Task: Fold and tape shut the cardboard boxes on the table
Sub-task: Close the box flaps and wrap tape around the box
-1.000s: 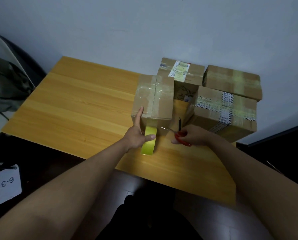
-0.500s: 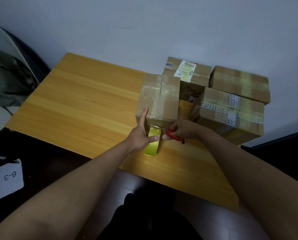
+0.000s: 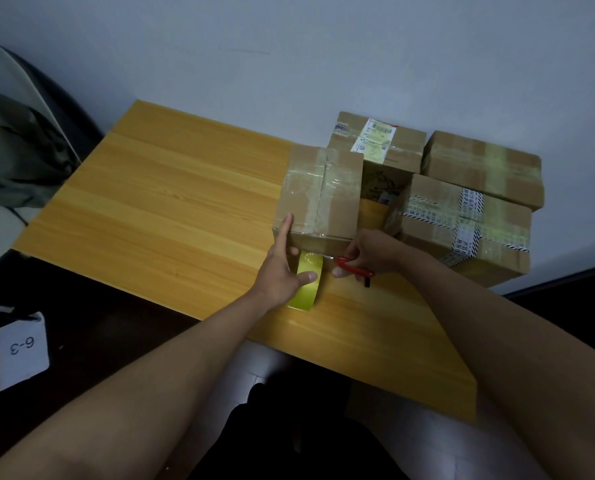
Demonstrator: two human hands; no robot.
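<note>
Brown cardboard box [image 3: 320,194] with clear tape along its top seam, standing on the yellow wooden desk [image 3: 157,202] near the front edge, in front of 3 more taped cardboard boxes [image 3: 462,216] pushed back toward the wall. Steadied by the left hand [image 3: 282,271]: index finger laid straight up the box's near left corner, thumb pinching the yellow-green roll of tape [image 3: 306,278] standing on edge against the box's front face. Likely held so to keep the strip taut between roll and box. Right hand [image 3: 368,256] curled round the red-handled scissors [image 3: 353,266], blades pointing at the clear strip just beside the roll; probably poised to cut the tape free. Whether the blades already bite the strip, cannot tell. Top flaps down and taped, so sealing of this box judged nearly done.

Desk of pale honey-coloured planks, grain running left to right, set against a plain grey-white wall [image 3: 289,46]. Dark floor at left, with a white card marked 6-3 [image 3: 21,348] lying on it. Dark green cloth [image 3: 15,150] heaped at far left, beside a dark curved edge, perhaps a chair.
</note>
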